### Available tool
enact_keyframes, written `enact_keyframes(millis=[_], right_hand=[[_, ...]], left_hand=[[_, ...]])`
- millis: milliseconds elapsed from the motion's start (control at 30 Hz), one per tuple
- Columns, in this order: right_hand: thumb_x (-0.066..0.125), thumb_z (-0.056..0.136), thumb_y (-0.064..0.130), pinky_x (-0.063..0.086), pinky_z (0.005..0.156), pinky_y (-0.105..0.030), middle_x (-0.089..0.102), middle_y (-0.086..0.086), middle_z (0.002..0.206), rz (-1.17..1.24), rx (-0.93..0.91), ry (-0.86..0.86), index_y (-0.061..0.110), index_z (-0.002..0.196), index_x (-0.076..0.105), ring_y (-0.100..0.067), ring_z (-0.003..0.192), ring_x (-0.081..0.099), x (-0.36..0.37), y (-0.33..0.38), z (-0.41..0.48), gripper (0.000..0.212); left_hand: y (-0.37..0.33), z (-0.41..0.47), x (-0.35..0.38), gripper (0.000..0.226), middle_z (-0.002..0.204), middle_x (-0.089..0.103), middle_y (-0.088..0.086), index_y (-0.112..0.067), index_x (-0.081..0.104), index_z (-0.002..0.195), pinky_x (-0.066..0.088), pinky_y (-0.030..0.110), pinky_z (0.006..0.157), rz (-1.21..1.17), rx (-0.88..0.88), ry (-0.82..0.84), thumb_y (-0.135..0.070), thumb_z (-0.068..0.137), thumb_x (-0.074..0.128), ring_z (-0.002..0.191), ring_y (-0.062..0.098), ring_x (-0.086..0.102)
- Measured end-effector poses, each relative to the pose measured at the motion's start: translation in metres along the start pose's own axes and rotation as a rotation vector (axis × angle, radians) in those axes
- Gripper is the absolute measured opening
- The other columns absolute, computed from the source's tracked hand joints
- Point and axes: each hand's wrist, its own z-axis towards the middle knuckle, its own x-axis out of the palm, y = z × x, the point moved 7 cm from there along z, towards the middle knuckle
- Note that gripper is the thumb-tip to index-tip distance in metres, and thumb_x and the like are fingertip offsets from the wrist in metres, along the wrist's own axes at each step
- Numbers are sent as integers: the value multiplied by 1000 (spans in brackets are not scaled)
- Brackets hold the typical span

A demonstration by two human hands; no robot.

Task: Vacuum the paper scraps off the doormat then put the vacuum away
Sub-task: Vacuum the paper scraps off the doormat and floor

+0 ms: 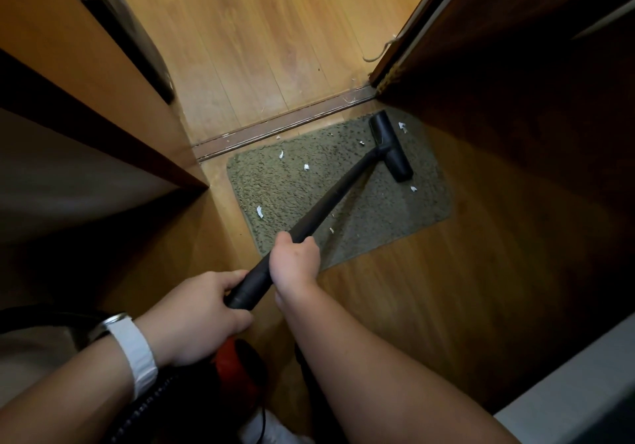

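doormat (360, 210): grey-green, speckled | paper scraps (260, 211): white | vacuum wand (330, 199): black | watch strap (137, 351): white

Both hands grip long black vacuum wand (319, 210): left hand (202, 309) at lower end, right hand (295, 260) higher. Black T-shaped floor nozzle (393, 148) rests on grey-green pile doormat (378, 217), white paper scraps (260, 211) scattered around it.

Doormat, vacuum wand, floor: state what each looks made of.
Doormat: apparently synthetic pile, olive, matte; a nubby tufted texture shows. Vacuum wand: probably plastic, black, smooth and matte; no metallic glint. Floor: wood or wood-look laminate with a light sheen; grain and plank seams are visible, but which of the two cannot be told.
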Motion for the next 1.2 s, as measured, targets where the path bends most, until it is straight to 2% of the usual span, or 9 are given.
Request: enact_keyframes(millis=[100,167,333,533,600,800,1067,1200], right_hand=[[49,94,24,48,79,-34,58,0,94,-8,3,-21,7,122,51,-23,87,58,-5,4,8,33],[49,92,26,50,80,-36,62,-4,102,-10,12,-36,8,122,51,-25,90,60,-9,7,12,35],[50,92,27,48,76,-34,63,-6,115,7,28,-52,9,127,50,-25,91,60,-12,12,18,39],[53,90,28,54,90,-41,64,-10,118,16,3,-87,7,124,53,-30,100,63,-14,23,24,40],[53,88,29,53,92,-43,65,-9,118,16,5,-96,8,123,53,-30,101,64,-14,26,25,41],[53,90,28,53,85,-40,62,-9,118,22,30,-106,8,123,49,-30,97,63,-21,28,37,39],[53,93,27,47,76,-34,62,-8,119,39,27,-88,9,128,47,-25,89,59,-24,35,42,40],[54,90,30,54,86,-40,64,-8,119,3,-1,-106,9,127,50,-27,97,63,-26,37,38,43]], left_hand=[[-5,11,3,43,60,62,-5,-43,62,113,43,20,50,8,20,5,-26,75,72,48,3,56],[-8,18,4,40,61,63,-3,-42,63,110,46,23,55,8,29,8,-26,75,72,53,9,59],[-13,30,4,43,66,68,1,-43,63,112,51,26,51,-7,35,20,-23,75,71,40,5,56],[-21,42,1,40,69,71,6,-37,64,111,52,30,49,6,59,13,-20,75,70,39,10,57],[-24,46,1,39,71,71,6,-37,65,109,53,30,51,22,68,15,-21,74,70,38,6,55],[-28,57,3,28,68,69,-1,-36,65,100,52,28,52,64,70,18,-27,74,70,41,3,57],[-34,62,0,27,68,69,4,-39,65,96,53,32,50,19,67,17,-25,73,70,38,7,56],[-36,53,-4,32,66,69,7,-41,65,98,55,37,52,-7,63,13,-23,72,71,40,12,59]])
